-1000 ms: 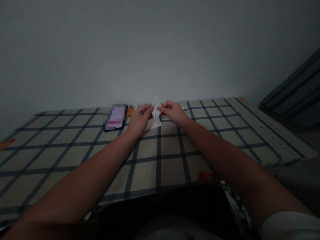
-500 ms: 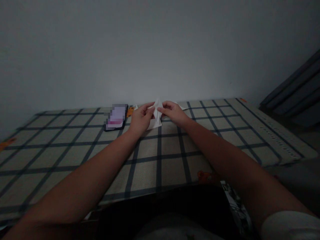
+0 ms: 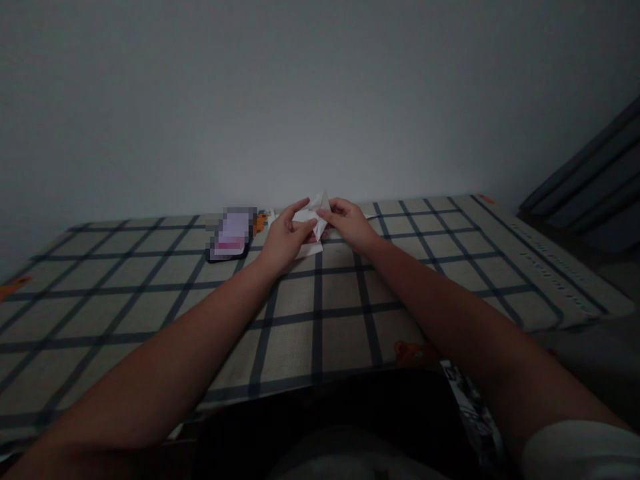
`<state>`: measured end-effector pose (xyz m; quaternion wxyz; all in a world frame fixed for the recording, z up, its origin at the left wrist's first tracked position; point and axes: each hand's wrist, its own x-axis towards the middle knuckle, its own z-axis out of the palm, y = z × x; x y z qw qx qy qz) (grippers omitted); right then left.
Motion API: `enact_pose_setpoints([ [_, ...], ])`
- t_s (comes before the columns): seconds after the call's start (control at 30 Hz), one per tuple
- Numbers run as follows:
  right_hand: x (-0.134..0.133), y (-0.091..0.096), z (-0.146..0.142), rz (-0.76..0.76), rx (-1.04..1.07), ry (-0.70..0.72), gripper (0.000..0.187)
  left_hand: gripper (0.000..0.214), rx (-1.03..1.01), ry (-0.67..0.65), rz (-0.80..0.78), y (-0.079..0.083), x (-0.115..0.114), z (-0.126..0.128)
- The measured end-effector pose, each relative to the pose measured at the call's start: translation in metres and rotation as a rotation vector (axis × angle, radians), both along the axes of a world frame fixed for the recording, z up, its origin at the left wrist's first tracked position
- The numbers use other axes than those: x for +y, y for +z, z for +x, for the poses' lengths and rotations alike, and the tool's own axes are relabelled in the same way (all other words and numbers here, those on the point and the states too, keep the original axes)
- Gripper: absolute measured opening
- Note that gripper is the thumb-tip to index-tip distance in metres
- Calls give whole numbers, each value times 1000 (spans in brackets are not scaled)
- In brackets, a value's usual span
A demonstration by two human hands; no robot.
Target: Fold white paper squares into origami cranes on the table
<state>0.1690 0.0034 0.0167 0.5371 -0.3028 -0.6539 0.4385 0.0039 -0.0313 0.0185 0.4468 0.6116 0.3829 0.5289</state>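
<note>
White paper (image 3: 319, 231), probably light, easily torn and best gripped along its folds, is pinched by left hand (image 3: 283, 239) and right hand (image 3: 351, 225), a phone (image 3: 231, 233) at nine o'clock.

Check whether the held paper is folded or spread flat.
Folded: the white paper shows a raised point and overlapping flaps between left hand and right hand.

Phone (image 3: 233, 230) left of paper (image 3: 320, 230); wall (image 3: 320, 100) behind.
</note>
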Motion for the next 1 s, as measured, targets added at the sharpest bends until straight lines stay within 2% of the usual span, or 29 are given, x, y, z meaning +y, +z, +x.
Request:
enact_pose_setpoints([
  [0.1,1,-1,-1,-13,1,7,27,70,-33,-4,-34,3,-3,3],
  [0.27,2,0,1,25,38,-86,25,78,-198,-157,-202,4,-7,8],
  [0.37,2,1,2,61,44,-145,25,80,-204,-202,-218,3,-9,10],
  [0.67,0,4,0,89,23,-190,26,66,-224,-142,-215,-1,-8,12],
  [1.0,0,1,0,103,30,-192,27,72,-251,-121,-238,7,-14,15],
])
